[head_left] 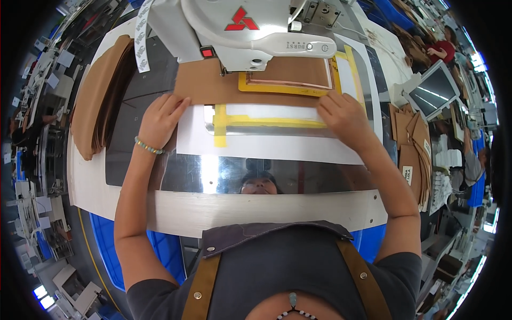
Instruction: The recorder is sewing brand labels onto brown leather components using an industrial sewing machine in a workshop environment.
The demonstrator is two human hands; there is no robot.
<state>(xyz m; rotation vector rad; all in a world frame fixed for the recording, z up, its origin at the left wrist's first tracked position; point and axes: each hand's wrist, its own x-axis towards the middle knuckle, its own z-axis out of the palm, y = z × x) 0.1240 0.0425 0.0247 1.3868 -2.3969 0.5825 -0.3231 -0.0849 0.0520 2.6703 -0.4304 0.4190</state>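
A flat brown panel lies beneath the white sewing machine head, with a yellow-edged rectangular frame on it. My left hand grips the panel's left end with thumb and fingers together. My right hand has curled fingers on the panel's right end, by the frame's lower right corner. Beneath are a white sheet and a metal plate marked with yellow tape. Whether the frame is fixed to the panel I cannot tell.
Brown pieces are stacked at the left and right, beside a monitor. The steel work surface has a pale front edge. Blue bins sit below. Co-workers are at other stations.
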